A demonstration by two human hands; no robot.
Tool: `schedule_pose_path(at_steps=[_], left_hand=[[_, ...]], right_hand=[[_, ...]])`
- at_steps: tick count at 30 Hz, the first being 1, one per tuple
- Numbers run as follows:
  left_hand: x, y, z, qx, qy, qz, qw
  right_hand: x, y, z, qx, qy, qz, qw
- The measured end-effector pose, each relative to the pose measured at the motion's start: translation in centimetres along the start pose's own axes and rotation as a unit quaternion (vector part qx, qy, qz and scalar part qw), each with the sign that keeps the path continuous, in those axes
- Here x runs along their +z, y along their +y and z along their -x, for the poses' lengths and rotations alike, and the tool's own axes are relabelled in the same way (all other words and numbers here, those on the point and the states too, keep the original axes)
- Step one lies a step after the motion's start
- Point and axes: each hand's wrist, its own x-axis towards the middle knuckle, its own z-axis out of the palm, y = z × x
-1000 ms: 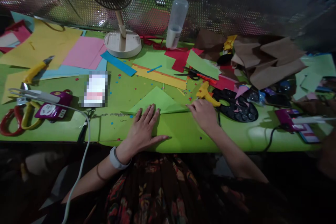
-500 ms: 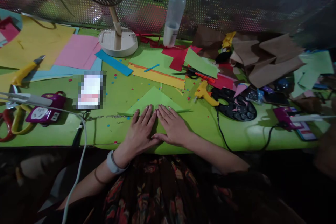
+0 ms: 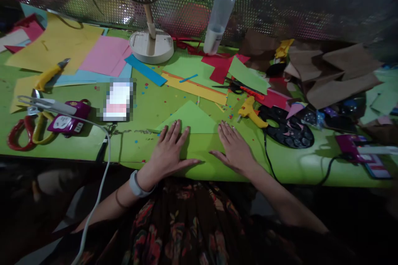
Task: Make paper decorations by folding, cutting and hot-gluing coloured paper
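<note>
Light-green folded paper triangle [image 3: 195,114] at your twelve o'clock, your flat left hand [image 3: 169,149] on its eight-o'clock edge, fingers parted, your flat right hand [image 3: 234,147] at its four-o'clock corner, thumb out, neither gripping anything, translucent plastic bottle [image 3: 220,14] at one, whitish contents [image 3: 213,40] low inside, black oval palette [image 3: 300,138] at three, bearing pink scraps.

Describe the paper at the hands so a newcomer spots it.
Find the near edge of the green table. Touched by the left hand, extending toward the right hand, is the green paper. Its broad triangle, peak pointing away from that edge, distinguishes it from green sheets behind.
</note>
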Motion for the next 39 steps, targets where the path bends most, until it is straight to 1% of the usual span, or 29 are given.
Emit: schedule_pose_path(at_steps=[2,4,6,8,9,11,13,14,17,18,20,23,26,28,30,33,36,39], left_hand=[[-0.2,-1.4,0.8,-0.029,0.010,-0.015,0.999],[-0.5,-3.2,1.9,-0.048,0.004,-0.028,0.998],[-0.9,-4.8,3.0,-0.060,0.015,-0.037,0.997],[-1.2,-5.8,3.8,-0.059,0.022,-0.042,0.997],[-1.4,-6.0,4.0,-0.056,0.024,-0.042,0.997],[-1.7,-5.5,3.8,-0.059,0.036,-0.042,0.997],[-1.7,-4.1,3.0,-0.064,0.056,-0.039,0.996],[-1.5,-3.1,2.5,-0.052,0.057,-0.034,0.996],[-0.5,-0.1,0.9,0.020,0.056,-0.003,0.998],[0.0,0.7,0.5,0.042,0.051,0.004,0.998],[0.7,1.6,0.2,0.058,0.045,0.017,0.997],[1.1,1.7,0.1,0.064,0.036,0.026,0.997],[1.0,1.3,0.1,0.066,0.034,0.030,0.997],[0.8,1.1,0.0,0.066,0.031,0.034,0.997],[0.7,1.0,-0.1,0.065,0.026,0.038,0.997],[0.6,0.7,-0.2,0.075,0.021,0.043,0.996],[0.7,0.5,-0.2,0.085,0.016,0.043,0.995],[0.5,0.4,-0.3,0.081,0.007,0.040,0.996]], right_hand=[[0.1,0.3,0.4,0.008,0.000,0.004,1.000],[0.1,0.4,0.5,0.010,0.000,0.007,1.000],[0.1,0.3,0.5,0.012,-0.001,0.011,1.000],[0.1,0.3,0.5,0.014,-0.004,0.016,1.000],[0.1,0.2,0.5,0.015,-0.006,0.018,1.000],[0.1,0.1,0.4,0.016,-0.009,0.023,1.000],[0.1,0.0,0.4,0.017,-0.008,0.026,0.999],[0.1,0.0,0.4,0.017,-0.007,0.028,0.999],[0.1,-0.1,0.4,0.024,-0.005,0.036,0.999],[0.1,-0.1,0.4,0.026,-0.006,0.038,0.999],[0.0,-0.1,0.5,0.028,-0.012,0.038,0.999],[-0.3,-0.3,0.4,0.032,-0.013,0.031,0.999],[-1.1,-1.5,-0.4,0.032,-0.004,0.023,0.999],[-1.5,-2.9,-1.5,0.010,0.002,0.011,1.000],[-1.6,-4.4,-2.8,-0.034,0.002,-0.013,0.999],[-1.1,-6.0,-4.1,-0.072,-0.006,-0.047,0.996],[-0.2,-6.2,-4.1,-0.070,-0.008,-0.057,0.996],[0.2,-5.7,-3.0,-0.054,-0.001,-0.054,0.997]])
